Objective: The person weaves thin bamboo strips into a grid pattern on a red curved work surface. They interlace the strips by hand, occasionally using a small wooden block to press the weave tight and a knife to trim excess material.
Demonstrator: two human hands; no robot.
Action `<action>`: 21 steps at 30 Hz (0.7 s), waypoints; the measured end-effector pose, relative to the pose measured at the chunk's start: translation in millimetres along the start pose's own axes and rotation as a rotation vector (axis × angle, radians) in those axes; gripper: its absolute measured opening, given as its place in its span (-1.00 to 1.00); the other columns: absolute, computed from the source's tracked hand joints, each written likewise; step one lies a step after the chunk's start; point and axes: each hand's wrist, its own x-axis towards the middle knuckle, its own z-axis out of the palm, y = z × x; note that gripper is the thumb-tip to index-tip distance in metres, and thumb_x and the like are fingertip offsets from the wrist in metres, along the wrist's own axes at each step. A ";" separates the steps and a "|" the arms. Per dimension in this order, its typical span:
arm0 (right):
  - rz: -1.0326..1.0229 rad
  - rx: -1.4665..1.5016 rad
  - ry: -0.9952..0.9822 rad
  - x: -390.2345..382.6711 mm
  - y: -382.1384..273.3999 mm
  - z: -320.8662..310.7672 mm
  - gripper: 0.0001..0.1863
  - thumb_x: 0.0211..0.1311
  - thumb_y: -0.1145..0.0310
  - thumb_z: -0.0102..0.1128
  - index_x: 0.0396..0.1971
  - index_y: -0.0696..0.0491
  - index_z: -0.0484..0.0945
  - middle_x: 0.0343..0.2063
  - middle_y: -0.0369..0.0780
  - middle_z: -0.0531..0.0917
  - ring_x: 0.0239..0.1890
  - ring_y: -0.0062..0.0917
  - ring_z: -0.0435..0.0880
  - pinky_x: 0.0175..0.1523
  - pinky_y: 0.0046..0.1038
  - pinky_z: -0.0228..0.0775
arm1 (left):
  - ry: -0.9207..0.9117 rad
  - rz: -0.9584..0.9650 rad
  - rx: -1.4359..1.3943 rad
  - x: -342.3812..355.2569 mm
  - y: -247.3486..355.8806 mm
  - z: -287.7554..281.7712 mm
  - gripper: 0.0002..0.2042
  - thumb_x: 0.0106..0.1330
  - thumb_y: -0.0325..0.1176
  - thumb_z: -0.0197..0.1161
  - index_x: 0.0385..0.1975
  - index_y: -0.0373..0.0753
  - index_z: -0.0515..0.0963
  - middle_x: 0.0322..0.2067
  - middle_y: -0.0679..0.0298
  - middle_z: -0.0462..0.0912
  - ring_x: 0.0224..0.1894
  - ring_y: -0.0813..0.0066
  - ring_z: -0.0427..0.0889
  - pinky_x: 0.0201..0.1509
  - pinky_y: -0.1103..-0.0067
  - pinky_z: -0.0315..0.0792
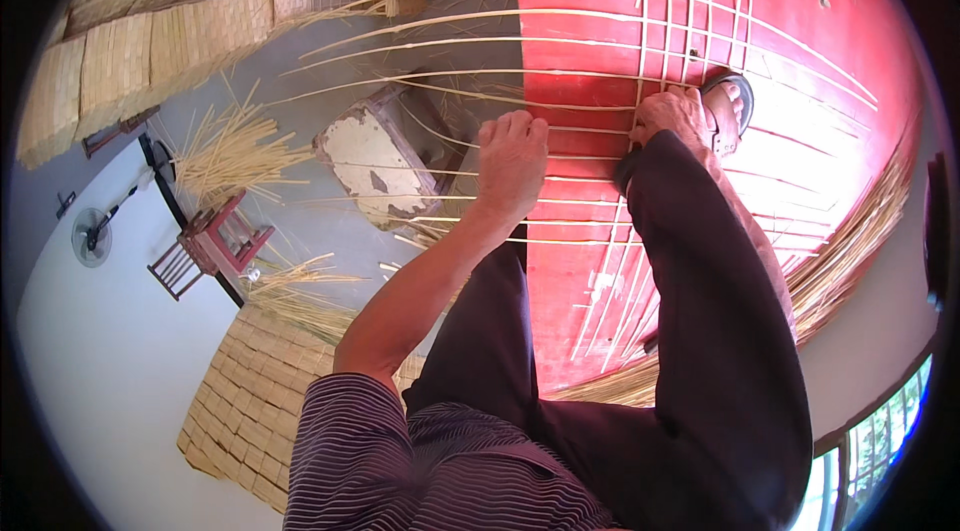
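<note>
Long pale bamboo strips (590, 130) cross each other in an open lattice on a red board (572, 316). My left hand (512, 161) is closed around one of the strips at the board's left edge, and the strip runs on both sides of it. At the crossings, my right hand (670, 114) has its fingers curled down and pressed together on a strip; its fingertips are partly hidden. Right beside that hand, my sandalled foot (727, 113) rests on the lattice. My bent knee and trouser leg cover part of the strips and the right forearm.
Left of the board stands a worn low stool (368, 163) under the strip ends. Loose strip bundles (235, 153) and a small red-brown chair (215, 243) are farther left. Woven panels (160, 41) line the upper left, and a long strip bundle (850, 246) borders the board's right side.
</note>
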 end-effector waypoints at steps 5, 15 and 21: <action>0.007 -0.013 0.009 3.7 2.9 5.2 -0.76 -0.08 0.10 0.43 -0.44 -0.09 0.78 -0.37 -0.22 0.74 -0.05 -0.36 0.62 0.12 -0.26 0.22 | -0.112 -0.030 0.021 16.2 14.5 0.6 -0.89 0.14 -0.46 0.20 -0.33 -0.19 0.52 -0.30 0.20 0.54 -0.14 0.25 0.55 -0.02 0.29 0.33; -0.012 -0.016 0.012 5.1 -0.3 6.2 -0.78 -0.01 0.16 0.32 -0.39 -0.07 0.77 -0.33 -0.20 0.75 -0.04 -0.37 0.64 0.11 -0.24 0.25 | -0.492 -0.209 -0.224 52.6 57.2 24.6 -0.85 0.23 -0.37 0.18 -0.30 -0.29 0.54 -0.43 -0.02 0.69 -0.29 -0.08 0.71 -0.25 0.08 0.54; 0.152 -0.140 0.056 9.9 -5.8 20.5 -0.76 0.16 0.15 0.19 -0.33 -0.10 0.77 -0.32 -0.19 0.77 -0.13 -0.38 0.73 0.09 -0.22 0.34 | -0.568 -0.146 -0.324 63.1 63.1 43.9 -0.82 0.24 -0.32 0.18 -0.25 -0.26 0.54 -0.38 -0.08 0.66 -0.22 -0.16 0.65 -0.14 0.05 0.50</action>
